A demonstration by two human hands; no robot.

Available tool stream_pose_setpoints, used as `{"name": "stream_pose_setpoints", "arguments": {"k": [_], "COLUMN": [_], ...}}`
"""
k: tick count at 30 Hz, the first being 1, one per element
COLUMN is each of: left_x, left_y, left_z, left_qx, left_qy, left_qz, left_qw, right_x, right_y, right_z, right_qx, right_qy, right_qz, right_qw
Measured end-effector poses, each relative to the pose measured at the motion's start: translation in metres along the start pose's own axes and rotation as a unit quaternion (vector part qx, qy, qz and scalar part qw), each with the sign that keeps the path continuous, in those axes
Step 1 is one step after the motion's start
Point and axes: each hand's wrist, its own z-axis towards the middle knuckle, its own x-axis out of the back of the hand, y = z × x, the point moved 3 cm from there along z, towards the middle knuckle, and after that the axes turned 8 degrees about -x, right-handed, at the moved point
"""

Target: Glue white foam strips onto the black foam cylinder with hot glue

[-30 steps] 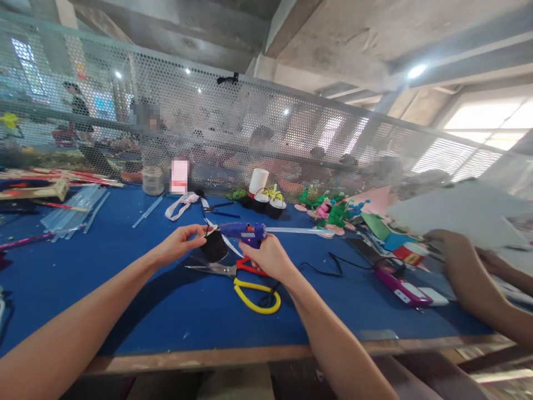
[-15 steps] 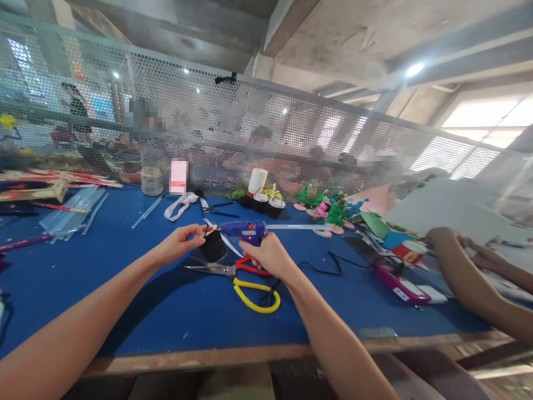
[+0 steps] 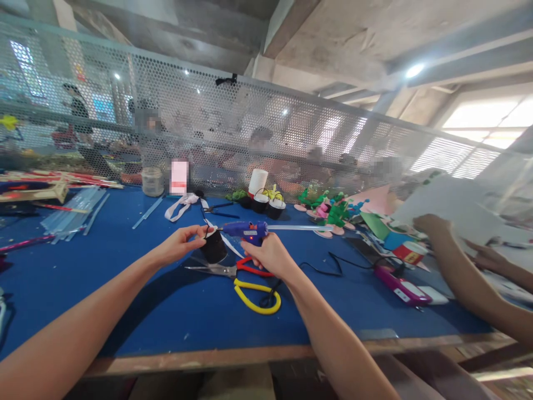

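Between the thumb and fingers of my left hand (image 3: 186, 243) is the rim of a small black bucket (image 3: 214, 248), held tilted above the table. My right hand (image 3: 266, 255) is wrapped round the handle of a blue hot glue gun (image 3: 249, 231), whose small light glows red. A clear glue stick (image 3: 297, 228) juts from its back end. The gun's nozzle is at the bucket's rim; whether it touches I cannot tell. Beneath both hands lie scissors (image 3: 257, 310) with one red and one yellow handle. A white ribbon (image 3: 232, 246) runs behind the bucket.
Spare glue sticks (image 3: 75, 214) lie at left. Behind my hands are pliers (image 3: 225, 213), small black-and-white buckets (image 3: 275, 208) and green craft figures (image 3: 338, 214). A magenta power strip (image 3: 402, 286) sits at right, near another person's arm (image 3: 449, 255). A perforated metal screen (image 3: 216, 122) borders the back.
My hands, the bucket and the glue gun stay almost where they were. At right, the other person's hand has moved up and left over the white sheet.
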Motion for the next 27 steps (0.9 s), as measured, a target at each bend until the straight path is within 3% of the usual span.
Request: {"name": "stream_pose_setpoints", "arguments": {"k": [20, 27], "left_x": [-0.002, -0.002], "left_y": [0.000, 0.000], "left_z": [-0.001, 0.000], "left_qx": [0.021, 0.013], "left_qy": [0.019, 0.018], "left_qz": [-0.010, -0.011], "left_qw": [1.000, 1.000], "right_x": [-0.005, -0.012], "right_y": [-0.009, -0.009], "right_z": [-0.011, -0.013], "right_qx": [-0.005, 0.027], "right_qy": [-0.022, -0.009], "right_qz": [0.005, -0.009], "right_qw": [1.000, 1.000]}}
